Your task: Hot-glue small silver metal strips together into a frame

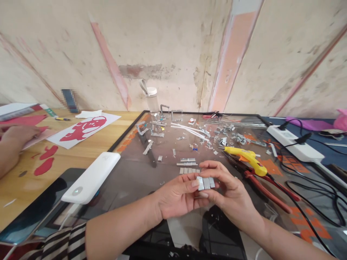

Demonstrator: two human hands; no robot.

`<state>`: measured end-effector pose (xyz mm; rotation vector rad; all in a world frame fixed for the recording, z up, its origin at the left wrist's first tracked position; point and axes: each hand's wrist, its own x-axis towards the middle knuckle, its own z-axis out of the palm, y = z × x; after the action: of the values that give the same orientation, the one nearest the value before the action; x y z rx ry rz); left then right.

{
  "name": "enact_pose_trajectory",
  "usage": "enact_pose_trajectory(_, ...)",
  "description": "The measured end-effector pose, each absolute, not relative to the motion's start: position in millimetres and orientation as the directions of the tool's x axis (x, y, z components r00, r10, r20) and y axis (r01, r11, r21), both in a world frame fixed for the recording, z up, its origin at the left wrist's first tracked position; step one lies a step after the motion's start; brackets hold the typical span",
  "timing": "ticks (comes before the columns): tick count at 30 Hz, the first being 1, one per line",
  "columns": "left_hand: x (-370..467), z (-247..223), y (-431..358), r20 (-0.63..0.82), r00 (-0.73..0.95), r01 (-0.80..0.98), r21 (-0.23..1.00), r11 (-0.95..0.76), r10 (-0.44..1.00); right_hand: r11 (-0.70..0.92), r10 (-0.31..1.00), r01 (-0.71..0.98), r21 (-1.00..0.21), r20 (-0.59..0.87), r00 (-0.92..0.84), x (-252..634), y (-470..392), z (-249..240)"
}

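Between both hands is a small silvery-grey segmented strip [207, 183], made of a few short flat pieces side by side. My left hand [180, 193] pinches its left end between thumb and fingers. My right hand [229, 189] closes round its right end, fingertips above and thumb below. Just beyond my fingers lies a similar row of grey pieces [189, 170] on the dark glass board [130, 187]. Two thin grey strips [187, 160] rest a little farther back. What the strip's underside looks like is hidden by my fingers.
Right of my hands lie a yellow glue gun [245, 157], red-handled pliers [267, 189] and a white power strip [295, 142] with black cables. A white power bank [91, 177] is at left. Grey scraps cover the far board. Another person's hand [18, 139] works beside a red paper cutout [84, 129].
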<state>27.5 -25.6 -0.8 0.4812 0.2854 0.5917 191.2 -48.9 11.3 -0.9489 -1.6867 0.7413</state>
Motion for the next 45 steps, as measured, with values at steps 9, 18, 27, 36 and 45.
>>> enact_pose_trajectory(9, 23, -2, -23, -0.092, 0.803, -0.465, 0.521, 0.716, 0.588, 0.549, 0.834, 0.347, -0.761, 0.471, -0.288, 202, -49, 19)
enact_pose_trajectory(18, 24, -4, -22, -0.090, 0.797, -0.478, 0.510, 0.715, 0.597, 0.593, 0.804, 0.441, -0.674, 0.516, -0.293, 205, -48, 21)
enact_pose_trajectory(27, 25, -6, -22, -0.079, 0.807, -0.479, 0.492, 0.727, 0.585, 0.619, 0.785, 0.446, -0.647, 0.533, -0.316, 203, -47, 22)
enact_pose_trajectory(36, 24, -7, -22, -0.061, 0.817, -0.471, 0.502, 0.726, 0.573, 0.656, 0.754, 0.435, -0.617, 0.567, -0.331, 203, -50, 24)
enact_pose_trajectory(45, 24, -7, -20, -0.058, 0.815, -0.467, 0.523, 0.713, 0.576, 0.626, 0.780, 0.442, -0.643, 0.529, -0.335, 204, -51, 21)
